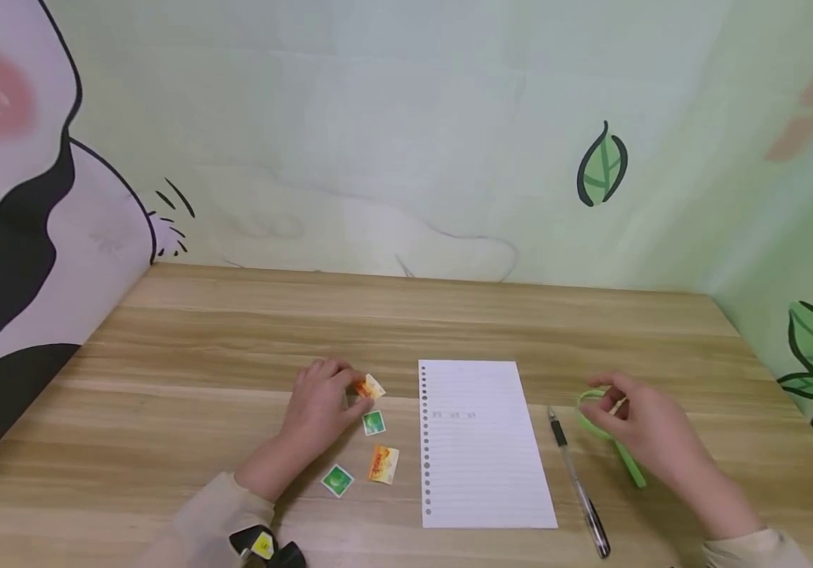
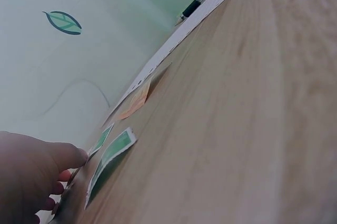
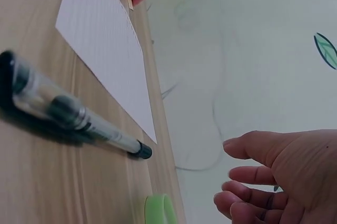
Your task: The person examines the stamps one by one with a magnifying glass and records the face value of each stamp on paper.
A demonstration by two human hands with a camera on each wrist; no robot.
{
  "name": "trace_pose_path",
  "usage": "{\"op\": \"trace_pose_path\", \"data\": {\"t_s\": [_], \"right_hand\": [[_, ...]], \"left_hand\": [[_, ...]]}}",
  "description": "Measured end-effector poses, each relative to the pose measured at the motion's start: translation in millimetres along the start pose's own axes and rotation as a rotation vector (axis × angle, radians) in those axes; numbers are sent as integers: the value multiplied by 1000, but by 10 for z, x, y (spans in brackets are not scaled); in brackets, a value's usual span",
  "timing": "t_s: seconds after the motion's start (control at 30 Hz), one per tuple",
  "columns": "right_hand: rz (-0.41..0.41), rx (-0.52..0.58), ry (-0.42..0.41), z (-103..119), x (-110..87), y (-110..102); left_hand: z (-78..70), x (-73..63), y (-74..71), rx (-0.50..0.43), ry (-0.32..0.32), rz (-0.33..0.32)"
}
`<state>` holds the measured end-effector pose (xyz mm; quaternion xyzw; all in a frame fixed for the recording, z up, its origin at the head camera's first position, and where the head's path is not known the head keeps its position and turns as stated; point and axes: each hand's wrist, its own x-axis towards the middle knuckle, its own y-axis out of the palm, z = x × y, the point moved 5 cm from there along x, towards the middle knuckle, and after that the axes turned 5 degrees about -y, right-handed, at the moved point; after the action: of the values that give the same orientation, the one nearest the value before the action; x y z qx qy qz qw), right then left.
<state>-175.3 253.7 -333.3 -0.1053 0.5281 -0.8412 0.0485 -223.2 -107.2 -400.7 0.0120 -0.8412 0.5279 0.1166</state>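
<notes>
My left hand (image 1: 321, 406) is at the left of the sheet, its thumb and fingertips at the edges of a small orange stamp (image 1: 372, 386). Just below the thumb lies a green stamp (image 1: 374, 423). Nearer to me are an orange-and-yellow stamp (image 1: 384, 464) and another green stamp (image 1: 338, 480), whose edge curls up in the left wrist view. My right hand (image 1: 651, 430) hovers with loosely bent fingers over a green-rimmed magnifying glass (image 1: 630, 464), holding nothing. Part of its ring (image 3: 155, 209) shows at the bottom of the right wrist view.
A lined, punched paper sheet (image 1: 481, 473) with a row of faint small marks lies mid-table. Right of it rests a clear pen (image 1: 577, 481) with a black grip. A painted wall (image 1: 378, 158) borders the wooden table (image 1: 236, 315) at the back and sides.
</notes>
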Motion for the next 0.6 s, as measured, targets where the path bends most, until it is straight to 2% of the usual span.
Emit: {"op": "trace_pose_path", "data": {"t_s": [0.23,0.6], "right_hand": [[9,-50,29,-140,-69,-12],[140,-120,142,-390,-193,54]], "left_hand": [[1,-9,8,1,-1,-5],[1,-5,9,3,7,-9]]}}
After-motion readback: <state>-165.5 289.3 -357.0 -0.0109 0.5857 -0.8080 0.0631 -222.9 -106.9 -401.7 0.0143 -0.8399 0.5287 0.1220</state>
